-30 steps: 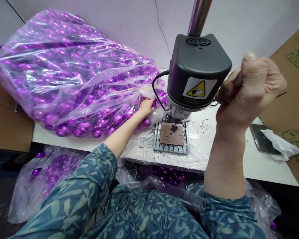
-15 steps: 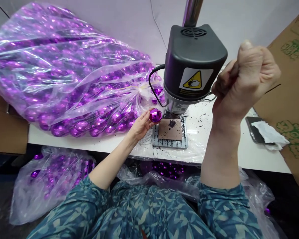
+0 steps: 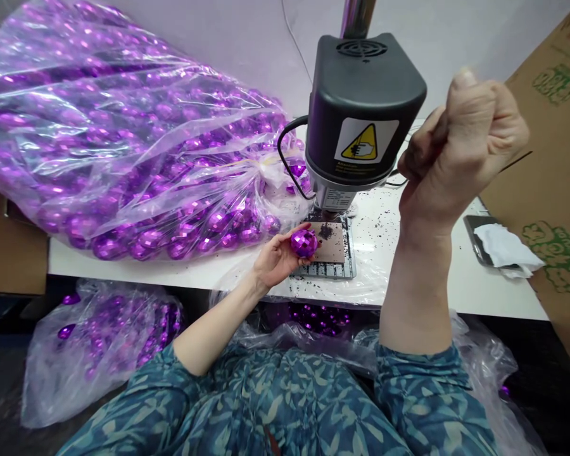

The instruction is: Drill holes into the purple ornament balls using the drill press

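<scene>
In my left hand (image 3: pixel 276 259) rests a shiny purple faceted ball (image 3: pixel 304 242), with the fingers curled under and around it. The ball is over the left edge of a brown board (image 3: pixel 335 250) that lies on the grey slotted base plate (image 3: pixel 351 269). Dark shavings are heaped on the board. Above stands a black bench drill (image 3: pixel 365 82) with a yellow warning label; its bit cannot be made out. Beside the drill's right side my right hand (image 3: pixel 465 149) is raised in a closed fist, and whatever it grips is hidden.
A large clear bag (image 3: pixel 137 145) full of purple balls fills the table's left. Below hangs another bag (image 3: pixel 104 335) with purple pieces. Dark crumbs dot the white table (image 3: pixel 418 291). A dark flat object with white tissue (image 3: pixel 508 247) lies right, near a cardboard box (image 3: pixel 560 190).
My left hand has brought the ball slightly right and nearer to me, and has turned palm-up beneath it. My right fist stays raised beside the drill. The whole view has shifted slightly.
</scene>
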{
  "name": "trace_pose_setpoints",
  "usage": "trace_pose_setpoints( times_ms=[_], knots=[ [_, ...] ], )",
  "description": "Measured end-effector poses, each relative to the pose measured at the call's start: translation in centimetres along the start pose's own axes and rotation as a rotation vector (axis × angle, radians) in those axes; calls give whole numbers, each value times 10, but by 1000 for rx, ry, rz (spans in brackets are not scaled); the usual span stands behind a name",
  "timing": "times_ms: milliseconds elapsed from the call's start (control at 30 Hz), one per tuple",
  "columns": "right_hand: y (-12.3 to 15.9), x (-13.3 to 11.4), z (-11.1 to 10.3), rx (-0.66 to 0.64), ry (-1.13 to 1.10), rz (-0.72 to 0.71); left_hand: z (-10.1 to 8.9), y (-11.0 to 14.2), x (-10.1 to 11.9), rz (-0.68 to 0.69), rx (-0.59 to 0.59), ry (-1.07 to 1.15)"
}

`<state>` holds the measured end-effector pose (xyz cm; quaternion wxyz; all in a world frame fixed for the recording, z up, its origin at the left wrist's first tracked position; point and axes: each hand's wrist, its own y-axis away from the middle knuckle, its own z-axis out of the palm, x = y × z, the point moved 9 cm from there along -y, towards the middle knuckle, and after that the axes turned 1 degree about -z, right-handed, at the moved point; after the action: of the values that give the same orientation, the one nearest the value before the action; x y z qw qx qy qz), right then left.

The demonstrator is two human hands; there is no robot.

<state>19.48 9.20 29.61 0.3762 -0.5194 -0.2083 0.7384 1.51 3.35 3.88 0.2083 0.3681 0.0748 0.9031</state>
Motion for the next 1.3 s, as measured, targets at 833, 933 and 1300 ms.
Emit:
trace_pose_setpoints(
  times_ms=[833,933,1300],
  knots=[
    [4,0,0,10,14,7,-7,-30,36,494,144,-1189],
    [5,-1,1,12,-12,12,5,-28,38,586,161,-1321],
    [5,1,0,25,12,3,0,-39,10,601,194,-1064]
  ],
)
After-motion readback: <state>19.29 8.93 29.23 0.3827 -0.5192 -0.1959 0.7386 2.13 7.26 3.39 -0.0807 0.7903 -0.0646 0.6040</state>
